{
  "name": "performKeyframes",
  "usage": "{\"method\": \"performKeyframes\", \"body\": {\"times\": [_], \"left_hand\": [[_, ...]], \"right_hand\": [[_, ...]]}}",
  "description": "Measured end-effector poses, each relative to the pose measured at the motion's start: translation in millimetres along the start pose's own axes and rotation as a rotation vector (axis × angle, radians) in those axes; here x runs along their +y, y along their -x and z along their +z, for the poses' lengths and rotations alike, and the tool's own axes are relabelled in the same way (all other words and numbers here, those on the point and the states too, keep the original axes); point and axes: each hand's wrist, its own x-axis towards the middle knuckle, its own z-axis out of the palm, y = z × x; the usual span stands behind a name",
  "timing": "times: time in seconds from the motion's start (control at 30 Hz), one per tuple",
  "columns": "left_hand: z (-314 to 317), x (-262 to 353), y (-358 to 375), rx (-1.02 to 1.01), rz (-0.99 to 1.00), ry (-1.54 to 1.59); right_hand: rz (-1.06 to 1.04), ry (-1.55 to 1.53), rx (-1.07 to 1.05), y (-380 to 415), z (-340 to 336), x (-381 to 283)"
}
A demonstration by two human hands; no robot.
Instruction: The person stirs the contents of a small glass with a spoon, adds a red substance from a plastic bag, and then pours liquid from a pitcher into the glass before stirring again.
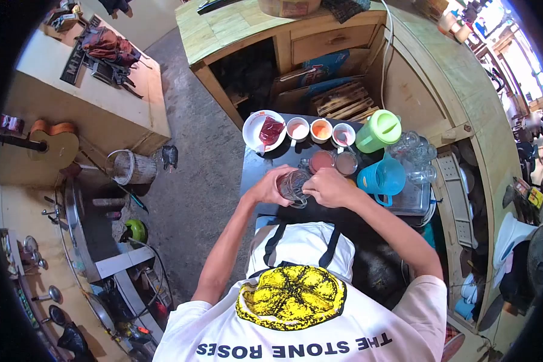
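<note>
My left hand [269, 187] is wrapped round a clear glass mug [294, 186] and holds it over the near part of the dark table [254, 166]. At the mug's right side, my right hand [332, 188] is closed in a pinch; whatever is between its fingertips is hidden. Just beyond my hands stand a mug of pink drink [321, 160] and another filled mug [346, 163]. In a row behind them are a white bowl [251, 130] with a red packet [272, 131], a white cup [297, 128], a cup with orange contents [321, 130] and another white cup [344, 135].
To the right stand a green lidded pitcher [378, 131], a blue pitcher [383, 181] and several upturned glass mugs [417, 157] on a tray [413, 204]. A wooden counter [235, 30] borders the far side. A bucket [130, 168] stands left on the floor.
</note>
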Motion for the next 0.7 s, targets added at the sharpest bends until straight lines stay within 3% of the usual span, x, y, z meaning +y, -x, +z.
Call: {"method": "performKeyframes", "body": {"times": [0.2, 0.3, 0.4, 0.5, 0.53, 0.63, 0.7], "left_hand": [[7.0, -3.9, 9.8, 0.156, 0.009, -0.079], [5.4, -3.6, 9.8, 0.182, 0.02, -0.093], [-2.7, 0.1, 7.9, 0.127, 0.015, -0.059], [-7.3, -3.6, 4.2, 0.032, 0.007, -0.022], [-7.9, -3.2, 2.8, -0.002, 0.003, -0.017], [-2.3, 0.3, -5.7, -0.106, -0.044, 0.057], [1.5, 0.4, -8.9, -0.126, -0.099, 0.103]], "right_hand": [[0.624, -1.129, 0.359, -1.4, 53.9, 10.1], [0.611, -1.045, 0.364, 2.1, 58.4, 4.1], [0.307, -0.773, 0.331, 6.8, 45.2, 2.6], [-0.089, -0.127, 0.285, 13.6, 20.7, 6.4], [-0.091, 0.069, 0.091, 13.4, -0.5, -2.9], [-0.324, 0.423, 0.064, 1.4, 6.9, 6.9], [-0.436, 0.492, 0.162, -4.8, 5.4, 14.9]]}}
